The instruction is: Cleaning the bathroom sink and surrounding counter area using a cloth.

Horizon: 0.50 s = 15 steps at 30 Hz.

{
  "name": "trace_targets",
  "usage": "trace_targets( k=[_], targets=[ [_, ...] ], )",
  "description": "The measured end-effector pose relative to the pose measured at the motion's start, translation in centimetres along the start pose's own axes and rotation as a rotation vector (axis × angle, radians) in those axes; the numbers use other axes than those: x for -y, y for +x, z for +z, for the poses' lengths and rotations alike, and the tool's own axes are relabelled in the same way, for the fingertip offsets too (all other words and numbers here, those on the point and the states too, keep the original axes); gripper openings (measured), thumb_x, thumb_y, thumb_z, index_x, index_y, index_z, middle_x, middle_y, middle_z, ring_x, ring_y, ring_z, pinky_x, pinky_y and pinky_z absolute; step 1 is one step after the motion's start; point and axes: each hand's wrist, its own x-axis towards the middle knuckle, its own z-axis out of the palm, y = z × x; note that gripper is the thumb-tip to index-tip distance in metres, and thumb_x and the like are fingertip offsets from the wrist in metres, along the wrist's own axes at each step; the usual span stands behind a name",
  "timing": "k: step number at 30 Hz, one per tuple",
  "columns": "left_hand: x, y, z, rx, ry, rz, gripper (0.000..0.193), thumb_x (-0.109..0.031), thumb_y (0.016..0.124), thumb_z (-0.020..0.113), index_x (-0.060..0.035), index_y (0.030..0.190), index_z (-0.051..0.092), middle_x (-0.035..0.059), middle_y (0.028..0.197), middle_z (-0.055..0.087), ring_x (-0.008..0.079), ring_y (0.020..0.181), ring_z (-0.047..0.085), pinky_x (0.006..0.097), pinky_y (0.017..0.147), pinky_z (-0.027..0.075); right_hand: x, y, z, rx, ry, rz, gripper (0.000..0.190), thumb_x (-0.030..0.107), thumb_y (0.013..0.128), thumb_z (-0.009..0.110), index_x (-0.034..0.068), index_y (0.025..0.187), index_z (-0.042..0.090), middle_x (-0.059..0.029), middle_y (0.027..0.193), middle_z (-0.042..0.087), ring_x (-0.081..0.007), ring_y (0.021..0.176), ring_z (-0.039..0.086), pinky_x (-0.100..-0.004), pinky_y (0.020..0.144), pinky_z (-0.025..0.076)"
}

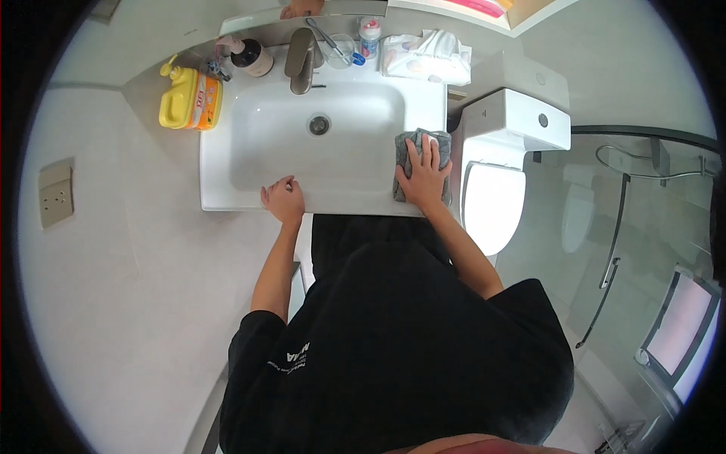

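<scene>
A folded grey cloth (401, 184) lies on the right rim of the white washbasin (317, 164). My right hand (424, 173) presses flat on the cloth, its fingers spread and pointing towards the wall. At the basin's front edge, left of its middle, rests my left hand (285, 198), with its fingers curled and no object seen in it. The metal faucet (302, 62) stands at the back of the basin, behind the round drain (319, 125).
Along the back are a yellow jug (178, 102), a dark pump bottle (252, 58), a clear cup (340, 52) with a toothbrush, a small white bottle (370, 40) and a tissue pack (422, 59). A toilet (493, 198) stands close on the right, before a glass shower screen (590, 227).
</scene>
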Motion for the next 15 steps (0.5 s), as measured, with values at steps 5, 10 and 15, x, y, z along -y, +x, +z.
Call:
trace_targets(
  k=[5, 10, 15],
  targets=[
    [0.3, -0.1, 0.1, 0.029, 0.001, -0.04, 0.019, -0.024, 0.091, 0.067, -0.0173, 0.1, 0.081, 0.002, 0.092, 0.077, 0.022, 0.103, 0.068, 0.0481, 0.123, 0.03, -0.8, 7.4, 1.2, -0.025, -0.045, 0.068, 0.072, 0.051, 0.096, 0.062, 0.025, 0.16, 0.043, -0.0143, 0.171, 0.029, -0.0374, 0.155, 0.029, -0.0808, 0.109, 0.024],
    [-0.3, 0.0, 0.2, 0.008, -0.008, -0.021, 0.019, -0.024, 0.091, 0.067, -0.0167, 0.1, 0.081, 0.0025, 0.092, 0.077, 0.0221, 0.103, 0.068, 0.0478, 0.124, 0.029, -1.9, 15.6, 3.1, -0.103, -0.047, 0.189, 0.067, 0.052, 0.101, 0.054, 0.024, 0.16, 0.042, -0.014, 0.172, 0.027, -0.0367, 0.156, 0.027, -0.0812, 0.109, 0.024],
    [-0.7, 0.1, 0.2, 0.037, -0.029, -0.033, 0.018, -0.024, 0.092, 0.066, -0.0167, 0.1, 0.081, 0.0028, 0.093, 0.077, 0.0222, 0.103, 0.068, 0.0475, 0.124, 0.029, -2.3, 12.4, 3.4, -0.153, -0.07, 0.154, 0.064, 0.049, 0.101, 0.053, 0.023, 0.159, 0.044, -0.0134, 0.171, 0.03, -0.0352, 0.156, 0.03, -0.0798, 0.109, 0.025]
  ],
)
